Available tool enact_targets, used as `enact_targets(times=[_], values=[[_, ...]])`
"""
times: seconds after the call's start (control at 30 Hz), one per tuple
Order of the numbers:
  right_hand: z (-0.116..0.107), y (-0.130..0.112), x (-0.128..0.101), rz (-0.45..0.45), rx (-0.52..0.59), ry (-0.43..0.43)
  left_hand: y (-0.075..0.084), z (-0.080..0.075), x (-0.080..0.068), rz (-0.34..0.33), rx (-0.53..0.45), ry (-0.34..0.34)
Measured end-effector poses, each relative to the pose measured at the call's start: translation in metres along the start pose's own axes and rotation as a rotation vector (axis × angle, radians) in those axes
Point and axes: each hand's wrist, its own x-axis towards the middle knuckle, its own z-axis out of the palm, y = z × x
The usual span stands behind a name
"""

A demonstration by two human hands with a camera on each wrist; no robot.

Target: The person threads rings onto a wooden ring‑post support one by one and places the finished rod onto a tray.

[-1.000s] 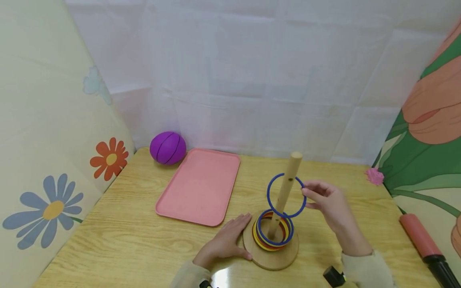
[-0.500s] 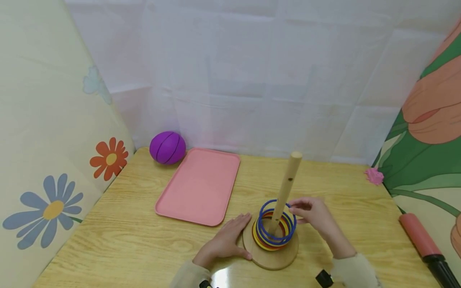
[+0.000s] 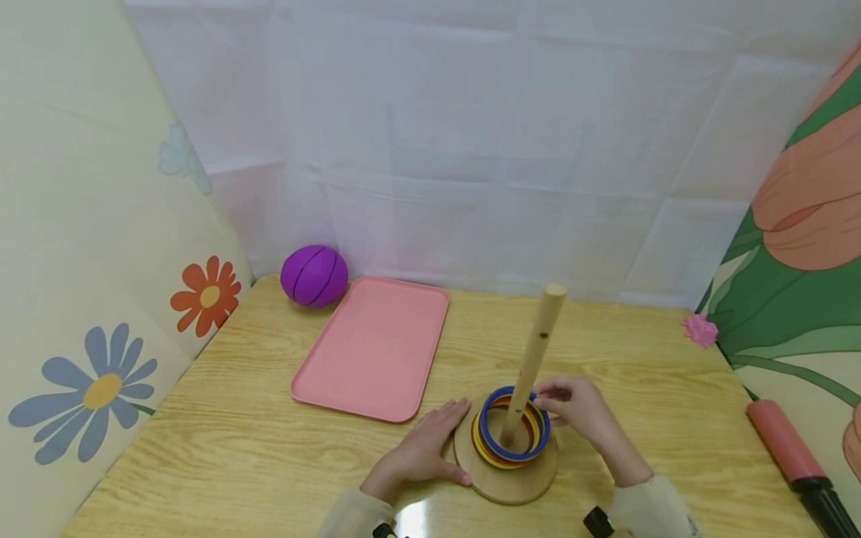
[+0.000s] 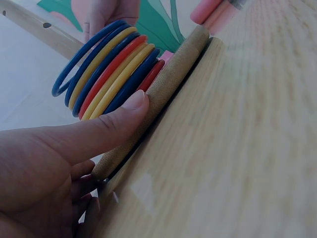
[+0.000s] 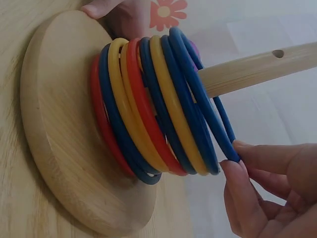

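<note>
- ring point(image 3: 514, 394), top blue one, lies on the stack round the peg point(image 3: 534, 357), lower centre of the head view.
- right hand point(image 3: 578, 411) pinches its rim at the right edge.
- left hand point(image 3: 424, 448) lies flat, thumb pressing the base point(image 3: 504, 482).
- ring looks light, thin, stiff, likely slick; best pinched at the rim.

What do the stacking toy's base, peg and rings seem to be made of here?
Round base and peg: pale unpainted wood, possibly bamboo; grain lines show, matte finish. Rings: probably plastic; thin, uniformly coloured blue, yellow and red, smooth with a slight sheen. The right hand pinches the top blue ring; the left hand rests on the base rim.
</note>
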Motion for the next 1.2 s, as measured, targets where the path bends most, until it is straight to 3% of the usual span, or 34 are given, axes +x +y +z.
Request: enact_targets(times=[0.93, 1.03, 1.2], values=[[0.0089, 0.0009, 0.0031, -0.011, -0.178, 0.116, -0.0001, -0.0001, 0.0001, -0.006, -0.024, -0.006], [0.0075, 0.0003, 0.002, -0.045, -0.207, 0.146, -0.0002, 0.0002, 0.0, -0.005, -0.023, -0.006], [0.007, -0.0025, -0.0024, -0.18, -0.255, 0.219, -0.0015, 0.0004, 0.0004, -0.007, -0.028, -0.004]])
